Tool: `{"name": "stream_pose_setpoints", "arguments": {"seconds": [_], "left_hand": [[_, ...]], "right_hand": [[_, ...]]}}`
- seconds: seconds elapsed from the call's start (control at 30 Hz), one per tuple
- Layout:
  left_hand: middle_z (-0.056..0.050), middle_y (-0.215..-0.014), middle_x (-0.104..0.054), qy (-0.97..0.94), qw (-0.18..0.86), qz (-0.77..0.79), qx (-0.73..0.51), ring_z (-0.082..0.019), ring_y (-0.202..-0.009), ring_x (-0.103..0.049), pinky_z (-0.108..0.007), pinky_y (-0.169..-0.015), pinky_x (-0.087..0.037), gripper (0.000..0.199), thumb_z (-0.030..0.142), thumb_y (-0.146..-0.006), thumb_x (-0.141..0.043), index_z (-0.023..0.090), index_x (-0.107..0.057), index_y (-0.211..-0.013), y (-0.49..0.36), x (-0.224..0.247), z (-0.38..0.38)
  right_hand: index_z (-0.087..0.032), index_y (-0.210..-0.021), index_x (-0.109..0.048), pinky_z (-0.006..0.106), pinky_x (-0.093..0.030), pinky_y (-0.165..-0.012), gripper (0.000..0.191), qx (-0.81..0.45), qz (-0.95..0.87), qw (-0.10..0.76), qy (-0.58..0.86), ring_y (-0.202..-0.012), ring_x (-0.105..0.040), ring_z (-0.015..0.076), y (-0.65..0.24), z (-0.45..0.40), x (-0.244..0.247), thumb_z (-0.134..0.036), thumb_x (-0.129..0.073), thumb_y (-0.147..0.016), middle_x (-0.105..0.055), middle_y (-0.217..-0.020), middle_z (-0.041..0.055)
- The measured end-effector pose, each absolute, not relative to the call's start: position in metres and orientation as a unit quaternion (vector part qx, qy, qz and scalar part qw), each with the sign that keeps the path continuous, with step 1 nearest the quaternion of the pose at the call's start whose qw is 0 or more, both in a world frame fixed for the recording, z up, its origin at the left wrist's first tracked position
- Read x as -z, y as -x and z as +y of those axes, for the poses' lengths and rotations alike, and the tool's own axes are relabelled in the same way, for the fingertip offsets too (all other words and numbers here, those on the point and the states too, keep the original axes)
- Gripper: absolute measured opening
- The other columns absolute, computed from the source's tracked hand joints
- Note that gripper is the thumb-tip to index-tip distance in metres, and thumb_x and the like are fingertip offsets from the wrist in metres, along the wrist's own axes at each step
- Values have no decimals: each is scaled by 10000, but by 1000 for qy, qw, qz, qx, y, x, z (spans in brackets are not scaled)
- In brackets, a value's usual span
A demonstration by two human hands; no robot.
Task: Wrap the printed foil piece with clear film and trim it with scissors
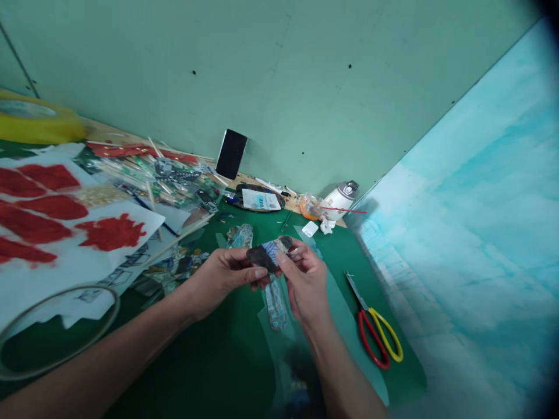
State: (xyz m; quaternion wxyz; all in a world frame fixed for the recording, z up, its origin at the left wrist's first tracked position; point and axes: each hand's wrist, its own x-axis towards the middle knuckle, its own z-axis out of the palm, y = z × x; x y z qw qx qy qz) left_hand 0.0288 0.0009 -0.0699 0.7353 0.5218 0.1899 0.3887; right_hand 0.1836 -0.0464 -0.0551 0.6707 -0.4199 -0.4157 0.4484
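Note:
Between my two hands, above the green mat, is a small flat piece [269,254], dark at its ends with a blue-and-white patterned middle; its exact kind I cannot tell. My left hand [233,269] pinches its left end between thumb and fingers. At its right side my right hand [304,269] grips it, thumb on top. Below the hands lies a long, narrow patterned strip [275,305] on a translucent sheet [338,314]. Another bluish patterned piece [241,237] rests just beyond my left hand.
Scissors [375,334] with red and yellow handles lie at right. A phone [231,154] leans on the wall. Papers with red painted shapes [113,231], a yellow tape roll [39,119] and a hoop [116,305] are at left. A white bottle [342,196] stands at back.

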Motion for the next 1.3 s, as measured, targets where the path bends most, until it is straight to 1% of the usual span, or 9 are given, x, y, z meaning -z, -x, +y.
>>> {"name": "stream_pose_setpoints", "arguments": {"seconds": [0.13, 0.27, 0.4, 0.5, 0.67, 0.8, 1.0, 1.13, 1.3], "left_hand": [[-5, -662, -697, -512, 744, 195, -382, -99, -617, -588, -195, -582, -464, 87, 232, -767, -797, 163, -759, -731, -30, 66, 0], [-17, -673, -693, -510, 747, 195, -379, -112, -627, -588, -212, -588, -464, 99, 238, -758, -800, 156, -757, -725, -29, 65, -1], [-17, -672, -691, -514, 747, 193, -374, -116, -642, -590, -213, -603, -462, 110, 244, -743, -810, 150, -756, -726, -29, 64, -1], [-15, -661, -688, -506, 755, 195, -368, -111, -629, -586, -205, -598, -457, 140, 266, -736, -820, 145, -750, -742, -29, 64, -1], [-33, -666, -705, -467, 768, 237, -370, -106, -588, -589, -194, -541, -442, 260, 374, -830, -733, 145, -684, -718, -23, 62, 2], [-15, -581, -689, -487, 736, 266, -388, -97, -498, -561, -179, -458, -401, 289, 381, -784, -777, 151, -630, -688, -21, 56, 2], [-27, -601, -703, -496, 722, 273, -397, -120, -517, -606, -201, -466, -447, 313, 397, -781, -771, 151, -621, -661, -24, 56, 2], [-31, -610, -712, -483, 734, 277, -389, -124, -520, -619, -204, -468, -457, 302, 388, -774, -777, 153, -620, -667, -25, 58, 1], [-35, -616, -720, -487, 743, 275, -368, -123, -524, -624, -199, -471, -458, 281, 373, -789, -766, 155, -627, -679, -27, 61, 1]], "right_hand": [[-198, -954, -712, 256, -537, -521, 195, -438, -432, 666, 421, -548, -606, 119, -181, -48, 51, -267, -767, -780, -648, -686, -29], [-192, -917, -720, 252, -537, -542, 176, -384, -451, 664, 457, -575, -615, 123, -180, -49, 46, -264, -765, -763, -679, -711, -13], [-184, -894, -708, 244, -517, -556, 175, -361, -462, 656, 476, -574, -594, 115, -180, -50, 45, -286, -758, -762, -671, -704, -13], [-179, -918, -705, 248, -513, -615, 192, -347, -476, 643, 490, -628, -594, 119, -182, -50, 46, -298, -745, -773, -664, -734, -10], [-165, -957, -693, 256, -496, -649, 200, -333, -502, 622, 500, -665, -580, 128, -184, -50, 47, -299, -713, -809, -668, -775, 9], [-166, -944, -689, 258, -499, -653, 200, -327, -514, 608, 509, -691, -593, 146, -186, -50, 47, -318, -705, -816, -676, -793, 24], [-179, -968, -691, 268, -483, -662, 221, -336, -508, 623, 490, -698, -578, 151, -187, -48, 46, -359, -679, -841, -651, -788, 17], [-186, -854, -688, 250, -446, -615, 224, -314, -497, 638, 497, -637, -532, 134, -187, -46, 48, -405, -641, -864, -591, -688, -13], [-181, -742, -651, 231, -399, -568, 236, -293, -501, 627, 520, -592, -478, 113, -189, -44, 49, -384, -635, -861, -533, -627, -35]]}}
